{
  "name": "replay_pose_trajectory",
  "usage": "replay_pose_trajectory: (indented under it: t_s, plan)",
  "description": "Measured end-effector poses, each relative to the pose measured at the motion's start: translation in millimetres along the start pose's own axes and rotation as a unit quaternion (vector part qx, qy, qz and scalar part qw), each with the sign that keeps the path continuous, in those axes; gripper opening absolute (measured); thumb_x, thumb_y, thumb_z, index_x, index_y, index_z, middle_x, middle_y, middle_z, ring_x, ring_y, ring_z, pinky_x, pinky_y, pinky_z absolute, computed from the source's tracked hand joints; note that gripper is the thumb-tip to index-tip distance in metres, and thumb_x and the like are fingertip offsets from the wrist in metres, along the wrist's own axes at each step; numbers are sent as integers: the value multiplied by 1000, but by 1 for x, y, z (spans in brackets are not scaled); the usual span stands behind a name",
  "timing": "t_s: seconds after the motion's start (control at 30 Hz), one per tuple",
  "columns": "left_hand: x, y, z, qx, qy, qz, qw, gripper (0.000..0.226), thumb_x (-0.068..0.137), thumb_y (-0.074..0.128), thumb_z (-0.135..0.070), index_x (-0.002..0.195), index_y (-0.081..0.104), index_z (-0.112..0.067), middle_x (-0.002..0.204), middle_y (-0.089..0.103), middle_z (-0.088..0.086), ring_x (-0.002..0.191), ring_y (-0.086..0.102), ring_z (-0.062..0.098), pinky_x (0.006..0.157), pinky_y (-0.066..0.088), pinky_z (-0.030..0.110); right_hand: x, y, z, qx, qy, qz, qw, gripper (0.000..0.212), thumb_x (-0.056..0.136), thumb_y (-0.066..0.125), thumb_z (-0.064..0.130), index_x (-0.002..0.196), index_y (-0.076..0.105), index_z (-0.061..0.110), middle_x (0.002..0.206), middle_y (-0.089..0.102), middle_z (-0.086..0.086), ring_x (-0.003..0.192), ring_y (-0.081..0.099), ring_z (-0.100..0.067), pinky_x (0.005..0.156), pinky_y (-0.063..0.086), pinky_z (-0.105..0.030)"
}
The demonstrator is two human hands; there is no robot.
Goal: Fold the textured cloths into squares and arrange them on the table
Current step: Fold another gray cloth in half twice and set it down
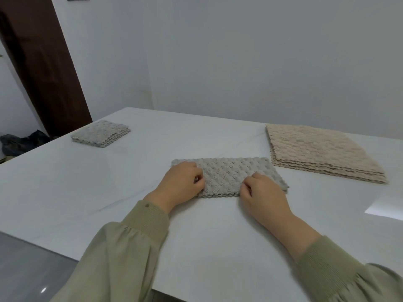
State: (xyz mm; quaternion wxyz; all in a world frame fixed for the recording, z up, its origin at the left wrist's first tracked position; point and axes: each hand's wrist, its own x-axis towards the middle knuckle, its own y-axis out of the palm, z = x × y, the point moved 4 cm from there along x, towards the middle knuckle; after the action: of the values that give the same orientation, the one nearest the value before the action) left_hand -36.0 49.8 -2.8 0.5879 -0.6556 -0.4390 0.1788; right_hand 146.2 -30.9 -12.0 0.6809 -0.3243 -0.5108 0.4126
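Grey cloth (226, 175) on table (87, 192), left hand (181, 182) and right hand (263, 197) seemingly pinching it

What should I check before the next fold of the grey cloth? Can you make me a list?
1. Cloth lies flat on the table, folded into a long strip: ok.
2. Left hand pinches its left end: ok.
3. Right hand pinches its right part: ok.
4. Near edges line up between the hands: ok. Under the hands: cannot tell.
5. Beige pile lies apart from the cloth: ok.
6. Grey pile of folded squares looks tidy, ready for one more: ok.
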Motion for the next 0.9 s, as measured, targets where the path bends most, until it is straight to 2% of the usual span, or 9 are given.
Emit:
replay_pose_trajectory:
  t_s: [0.17,0.3,0.37,0.47,0.6,0.77,0.83,0.87,0.9]
  plan:
    - [-1,-3,-30,64,9,10,998,36,91,44,-35,64,55,-13,72,60,4,70,55,22,66,45,35,19,15,-12,-23,-32,17,999,28,92,43,23,71,57,10,79,60,-6,79,55,-28,67,38,-35]
    - [-5,-1,-53,-134,-10,19,991,31,89,50,-29,73,66,-7,71,65,9,63,54,20,67,46,38,36,18,-27,8,21,26,999,29,95,40,22,97,66,9,115,61,-12,110,53,-31,92,41,-41]
    - [-3,-9,-44,-130,-34,-47,990,26,91,48,-25,86,70,-11,85,68,3,79,58,16,74,48,35,36,11,-29,16,48,-20,999,29,96,41,19,104,65,5,124,57,-17,112,50,-34,94,40,-40]
    - [-1,-10,-20,-40,-97,-79,991,27,93,43,-22,98,69,-15,103,60,-2,98,51,16,83,45,32,23,0,-18,18,35,-63,997,26,93,46,20,104,64,6,111,62,-12,101,52,-31,85,42,-39]
    - [-2,-4,-14,10,-148,-42,988,32,91,42,-25,63,51,-13,65,51,1,61,46,18,56,39,29,14,7,5,-30,-19,26,999,27,89,46,30,101,63,12,104,62,-5,96,53,-25,81,44,-36]
    - [-6,-9,-37,-13,-80,-71,994,35,93,42,-32,63,49,-15,56,48,-4,58,45,16,52,33,27,17,-4,-3,-59,-53,22,997,25,81,51,4,103,63,5,105,64,-12,94,57,-34,79,45,-38]
    - [-6,-11,-40,-19,-43,-112,993,28,95,41,-31,78,60,-18,75,60,-5,75,53,16,62,39,26,18,-12,-5,-33,-52,-24,998,30,75,55,-4,103,65,0,108,65,-17,97,59,-37,84,46,-40]
    - [-4,-8,-40,-6,-18,-107,994,28,96,40,-33,99,64,-20,101,64,-3,97,54,17,78,42,27,17,-15,-2,-17,-57,-54,997,32,74,56,-5,105,65,-1,111,64,-19,99,60,-38,86,46,-42]
    - [-2,0,-39,22,0,-66,998,36,97,37,-36,124,56,-21,130,55,0,121,44,19,97,37,31,15,-15,3,-10,-68,-74,995,32,77,56,-2,108,64,-1,115,63,-20,102,60,-38,90,46,-42]
